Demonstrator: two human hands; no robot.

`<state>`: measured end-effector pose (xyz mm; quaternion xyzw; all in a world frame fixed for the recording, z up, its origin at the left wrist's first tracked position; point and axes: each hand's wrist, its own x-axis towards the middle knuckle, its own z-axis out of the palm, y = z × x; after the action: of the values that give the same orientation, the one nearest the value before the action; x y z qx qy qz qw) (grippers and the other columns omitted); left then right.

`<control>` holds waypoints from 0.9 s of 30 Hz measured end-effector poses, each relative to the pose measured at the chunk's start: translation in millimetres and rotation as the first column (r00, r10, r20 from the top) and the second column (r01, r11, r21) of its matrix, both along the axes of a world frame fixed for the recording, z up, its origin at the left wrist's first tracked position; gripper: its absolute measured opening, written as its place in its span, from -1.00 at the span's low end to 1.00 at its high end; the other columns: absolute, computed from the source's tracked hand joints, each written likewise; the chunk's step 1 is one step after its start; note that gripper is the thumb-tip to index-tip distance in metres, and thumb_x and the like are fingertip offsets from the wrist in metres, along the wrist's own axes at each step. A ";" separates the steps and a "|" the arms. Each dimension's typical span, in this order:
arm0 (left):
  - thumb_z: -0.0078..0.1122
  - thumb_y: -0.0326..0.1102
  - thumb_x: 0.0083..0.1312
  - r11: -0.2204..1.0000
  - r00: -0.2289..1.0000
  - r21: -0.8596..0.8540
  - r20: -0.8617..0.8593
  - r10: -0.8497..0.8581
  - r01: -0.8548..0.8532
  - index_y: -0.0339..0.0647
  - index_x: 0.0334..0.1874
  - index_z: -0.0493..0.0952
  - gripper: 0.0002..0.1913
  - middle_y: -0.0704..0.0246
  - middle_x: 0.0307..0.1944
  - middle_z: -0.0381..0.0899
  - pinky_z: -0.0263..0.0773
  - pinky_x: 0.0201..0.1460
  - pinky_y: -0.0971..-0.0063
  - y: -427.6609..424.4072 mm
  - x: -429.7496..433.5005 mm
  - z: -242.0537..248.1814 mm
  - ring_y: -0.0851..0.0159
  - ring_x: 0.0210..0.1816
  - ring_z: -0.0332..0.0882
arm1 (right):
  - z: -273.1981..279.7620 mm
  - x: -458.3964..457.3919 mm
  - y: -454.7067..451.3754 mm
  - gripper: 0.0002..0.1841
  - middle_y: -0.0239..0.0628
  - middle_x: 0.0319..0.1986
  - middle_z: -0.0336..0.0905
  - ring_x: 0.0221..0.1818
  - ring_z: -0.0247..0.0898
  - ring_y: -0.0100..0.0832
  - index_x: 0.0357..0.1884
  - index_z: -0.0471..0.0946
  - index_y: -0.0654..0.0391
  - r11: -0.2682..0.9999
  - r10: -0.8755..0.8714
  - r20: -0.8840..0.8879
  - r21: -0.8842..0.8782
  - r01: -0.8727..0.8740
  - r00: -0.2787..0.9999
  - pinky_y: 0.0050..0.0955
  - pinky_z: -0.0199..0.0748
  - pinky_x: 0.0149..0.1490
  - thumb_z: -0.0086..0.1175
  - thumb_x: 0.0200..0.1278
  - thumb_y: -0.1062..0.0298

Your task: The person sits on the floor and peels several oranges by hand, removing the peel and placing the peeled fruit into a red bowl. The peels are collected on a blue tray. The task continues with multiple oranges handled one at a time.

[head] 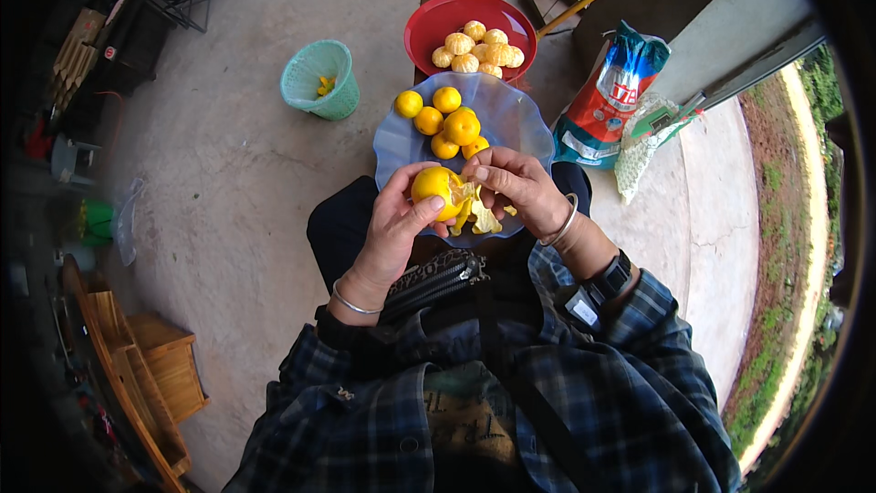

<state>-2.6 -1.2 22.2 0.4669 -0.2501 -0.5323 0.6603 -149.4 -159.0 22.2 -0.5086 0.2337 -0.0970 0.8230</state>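
My left hand (393, 216) holds a partly peeled mandarin (432, 190) above a blue plastic bowl with a wavy rim (530, 130). Its skin is open on the right side, where pale flesh shows. Thumb and fingers of my right hand (517, 185) pinch at the peel by that opening. Pieces of torn peel (486, 219) hang or lie just beneath the right fingers; which of them are still attached I cannot tell. Several unpeeled mandarins (462, 127) sit in the far half of the bowl. Beyond it, a red plastic tray (424, 31) bears several peeled mandarins (465, 63).
A green wastebasket with a liner (349, 89) stands on the concrete floor (233, 171) at left, with some peel (326, 86) inside. To the right are a large printed plastic bag (609, 103) and a patterned bag (636, 150). Wooden furniture (161, 363) stands at lower left.
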 end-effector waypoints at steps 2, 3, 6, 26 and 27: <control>0.23 -0.27 0.33 1.000 0.998 0.019 0.065 0.000 -0.002 -0.27 0.19 0.33 -0.54 0.32 -0.03 0.49 0.48 -0.23 0.68 -0.5 -0.6 -0.1 0.47 -0.15 0.53 | 1.3 6.1 0.8 -0.49 -0.40 -0.34 0.53 -0.43 0.41 -0.60 -0.02 0.55 0.23 0.952 0.016 0.059 -0.305 0.003 0.998 -0.63 0.43 -0.33 0.37 0.11 0.06; 0.23 -0.26 0.31 1.000 0.996 0.010 0.090 -0.012 0.011 -0.28 0.19 0.33 -0.53 0.31 -0.03 0.50 0.49 -0.23 0.66 -0.8 -1.8 -0.4 0.45 -0.17 0.55 | 1.8 7.6 0.5 -0.43 -0.42 -0.33 0.53 -0.42 0.41 -0.59 0.01 0.55 0.21 0.898 0.034 0.082 -0.440 0.006 0.996 -0.62 0.45 -0.30 0.41 0.07 0.01; 0.23 -0.24 0.28 0.999 0.990 0.002 0.138 -0.036 0.036 -0.31 0.19 0.33 -0.50 0.30 -0.03 0.50 0.50 -0.21 0.61 -2.4 -4.0 -0.3 0.40 -0.18 0.57 | 3.9 9.4 -1.8 -0.51 -0.38 -0.32 0.60 -0.34 0.48 -0.57 -0.04 0.59 0.23 0.913 0.087 0.043 -0.402 -0.063 0.995 -0.58 0.49 -0.21 0.43 0.07 0.14; 0.33 -0.32 0.21 0.998 0.974 -0.016 0.220 -0.051 0.056 -0.35 0.18 0.35 -0.46 0.32 -0.05 0.49 0.54 -0.20 0.65 -0.4 -6.0 1.9 0.46 -0.13 0.53 | 3.2 7.6 -2.5 -0.90 -0.14 -0.51 0.57 -0.45 0.55 -0.11 -0.34 0.61 0.15 0.317 0.076 0.028 -0.948 0.003 0.997 -0.29 0.54 -0.30 0.20 0.06 0.42; 0.32 -0.33 0.20 0.998 0.977 -0.018 0.207 -0.053 0.058 -0.35 0.18 0.35 -0.47 0.31 -0.04 0.48 0.55 -0.19 0.64 -0.5 -6.3 1.6 0.45 -0.13 0.53 | 3.5 7.2 -3.7 -0.90 -0.13 -0.51 0.57 -0.46 0.55 -0.11 -0.34 0.61 0.16 0.368 0.080 0.031 -0.930 0.000 0.996 -0.30 0.54 -0.31 0.20 0.07 0.42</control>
<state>-8.9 -1.7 23.7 0.5047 -0.3367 -0.4960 0.6212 -142.2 -162.7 25.7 -0.8847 0.0972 -0.2094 0.4050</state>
